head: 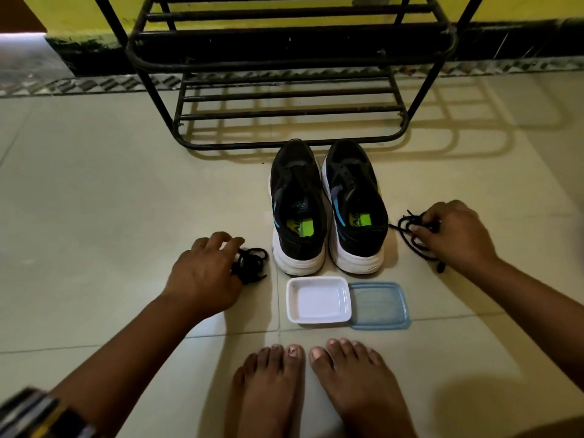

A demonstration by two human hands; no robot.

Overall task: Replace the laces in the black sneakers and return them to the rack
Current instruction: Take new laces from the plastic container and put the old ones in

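Two black sneakers with white soles stand side by side on the floor, heels toward me: the left sneaker (297, 210) and the right sneaker (355, 207). Neither shows a lace in its eyelets. My left hand (205, 273) lies over a bundle of black lace (252, 265) left of the shoes, fingers curled onto it. My right hand (455, 232) pinches a second bundle of black lace (409, 230) right of the shoes. The black metal shoe rack (284, 90) stands just behind the sneakers, its shelves bare.
A white shallow plastic container (319, 300) sits open in front of the shoes, its blue lid (380, 306) beside it on the right. My bare feet (316, 384) are just behind them. Pale floor tiles spread to both sides.
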